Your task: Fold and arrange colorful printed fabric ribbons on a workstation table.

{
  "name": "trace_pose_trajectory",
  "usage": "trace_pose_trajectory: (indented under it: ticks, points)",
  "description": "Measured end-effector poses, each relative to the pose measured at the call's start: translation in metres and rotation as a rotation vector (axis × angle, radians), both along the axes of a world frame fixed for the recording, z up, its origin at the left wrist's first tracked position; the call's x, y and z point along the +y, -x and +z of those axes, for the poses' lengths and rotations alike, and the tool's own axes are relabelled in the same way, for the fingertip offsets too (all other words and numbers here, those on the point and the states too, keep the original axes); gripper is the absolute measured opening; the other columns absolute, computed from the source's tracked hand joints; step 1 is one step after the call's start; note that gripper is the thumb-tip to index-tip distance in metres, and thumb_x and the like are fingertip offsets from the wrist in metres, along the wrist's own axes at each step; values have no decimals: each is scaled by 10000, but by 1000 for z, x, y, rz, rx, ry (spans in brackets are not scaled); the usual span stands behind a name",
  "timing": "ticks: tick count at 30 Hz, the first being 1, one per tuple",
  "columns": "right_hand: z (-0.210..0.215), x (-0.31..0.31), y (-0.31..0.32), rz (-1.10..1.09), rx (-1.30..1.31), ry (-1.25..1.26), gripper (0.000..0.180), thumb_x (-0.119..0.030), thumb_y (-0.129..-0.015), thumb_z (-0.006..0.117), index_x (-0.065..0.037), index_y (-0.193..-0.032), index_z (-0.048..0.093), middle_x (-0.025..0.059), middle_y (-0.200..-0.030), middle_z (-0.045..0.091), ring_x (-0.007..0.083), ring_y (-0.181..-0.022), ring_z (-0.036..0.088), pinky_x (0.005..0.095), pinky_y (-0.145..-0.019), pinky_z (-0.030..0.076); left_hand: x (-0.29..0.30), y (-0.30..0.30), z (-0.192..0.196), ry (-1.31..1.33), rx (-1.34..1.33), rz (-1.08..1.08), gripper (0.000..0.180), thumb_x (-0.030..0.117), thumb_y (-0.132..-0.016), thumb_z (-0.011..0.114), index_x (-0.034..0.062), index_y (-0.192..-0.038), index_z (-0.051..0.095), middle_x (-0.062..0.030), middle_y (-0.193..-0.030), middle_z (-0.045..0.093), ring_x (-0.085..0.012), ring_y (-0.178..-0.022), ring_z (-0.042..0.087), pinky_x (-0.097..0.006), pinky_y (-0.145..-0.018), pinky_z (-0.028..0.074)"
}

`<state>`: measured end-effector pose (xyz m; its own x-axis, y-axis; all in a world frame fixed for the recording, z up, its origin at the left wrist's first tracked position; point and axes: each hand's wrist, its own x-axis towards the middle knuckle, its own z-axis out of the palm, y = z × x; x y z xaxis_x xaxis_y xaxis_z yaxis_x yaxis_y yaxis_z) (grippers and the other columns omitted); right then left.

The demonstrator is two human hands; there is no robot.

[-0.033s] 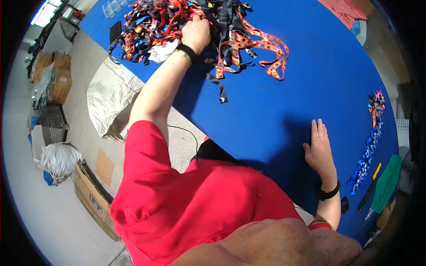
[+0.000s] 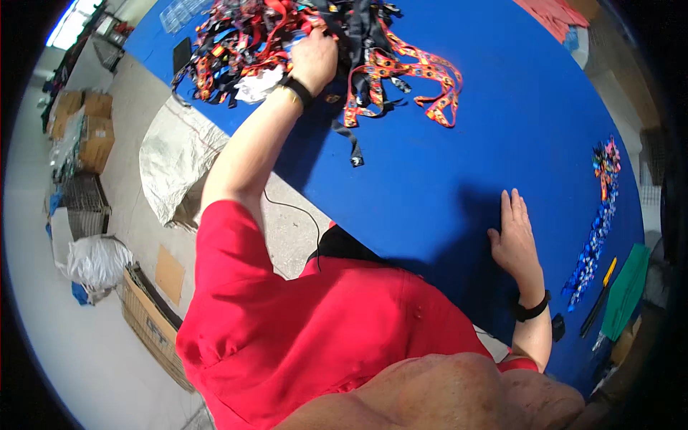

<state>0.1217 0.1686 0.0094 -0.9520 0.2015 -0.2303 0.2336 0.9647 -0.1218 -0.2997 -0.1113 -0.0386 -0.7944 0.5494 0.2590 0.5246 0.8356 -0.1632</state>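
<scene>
My left hand stretches far across the blue table into a tangled pile of coloured lanyards, fingers closed on straps in the heap. Orange patterned lanyards and a black strap trail from the pile just right of that hand. My right hand lies flat on the table near its front edge, palm down, fingers straight, holding nothing. Both wrists wear a black band. My red shirt fills the lower middle.
A neat row of small coloured items lies at the table's right end, beside a yellow-handled tool and green cloth. On the floor to the left are a pale sack, cardboard boxes and a white bag.
</scene>
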Motion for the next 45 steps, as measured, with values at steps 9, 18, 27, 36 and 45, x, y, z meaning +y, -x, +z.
trace_pose_trajectory:
  ticks: [9, 18, 27, 36, 45]
  points:
    - [-8, -8, 11, 56, 127, 151, 670, -119, -801, 721, 38, -1391, 446, 294, -1439, 432, 448, -1321, 444, 493, -1103, 371, -2, -205, 31, 376, -49, -538, 136, 101, -854, 595, 81, -988, 587, -68, -865, 631, -210, -723, 670, -320, -581, 529]
    - [15, -69, -9, 93, 44, 751, 713, -60, -820, 691, -7, -1453, 367, 253, -1187, 626, 429, -1062, 637, 498, -867, 535, 53, -300, 27, -271, -935, -960, 334, 28, -822, 602, 41, -1153, 561, -191, -796, 655, -373, -722, 677, -465, -627, 547]
    - [-32, -51, -14, -100, 287, 895, 300, -217, -964, 589, -20, -1189, 578, 190, -944, 672, 282, -853, 692, 380, -744, 540, 70, -292, 8, -555, -1216, -595, 130, 57, -915, 547, 40, -1034, 594, -186, -792, 677, -360, -695, 691, -429, -604, 536]
    - [-18, -35, -8, -315, 152, 799, 130, -148, -947, 500, -34, -948, 563, 209, -819, 645, 415, -834, 643, 488, -702, 495, 45, -243, -1, -1226, -1493, -95, 216, 58, -998, 423, 44, -1045, 633, -45, -849, 672, -92, -653, 621, -228, -562, 504]
    - [-22, -15, -35, -359, 199, 455, 59, -107, -969, 533, -63, -1008, 540, 217, -894, 645, 437, -864, 640, 496, -706, 493, -21, -224, 7, -812, -1134, 89, 56, 52, -958, 635, 42, -1004, 665, 8, -819, 659, -32, -545, 516, -205, -466, 410]
